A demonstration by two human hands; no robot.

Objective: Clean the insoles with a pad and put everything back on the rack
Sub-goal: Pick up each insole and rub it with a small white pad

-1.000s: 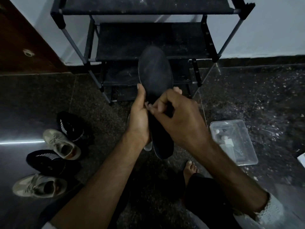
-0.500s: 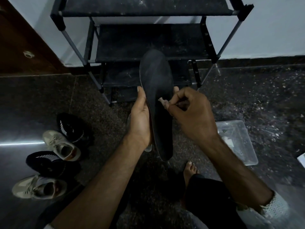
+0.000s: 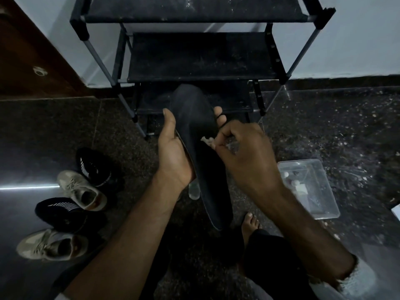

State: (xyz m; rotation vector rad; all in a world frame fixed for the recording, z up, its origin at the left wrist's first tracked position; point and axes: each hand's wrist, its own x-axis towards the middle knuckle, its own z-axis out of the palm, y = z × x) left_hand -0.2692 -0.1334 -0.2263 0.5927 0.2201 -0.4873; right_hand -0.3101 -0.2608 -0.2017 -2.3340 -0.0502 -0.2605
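The left hand (image 3: pixel 173 156) grips a dark insole (image 3: pixel 201 135) upright; the right hand (image 3: pixel 244 156) pinches a small pale pad (image 3: pixel 206 140) against it.

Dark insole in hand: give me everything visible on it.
The insole is a long, dark, matte piece with a rounded toe end, foam-like by its look. It is held up off the floor, toe end toward the rack, heel end low toward the person. The left hand has it in its grip, thumb on one edge and fingertips past the other. The right hand presses a small pale pad against its surface.
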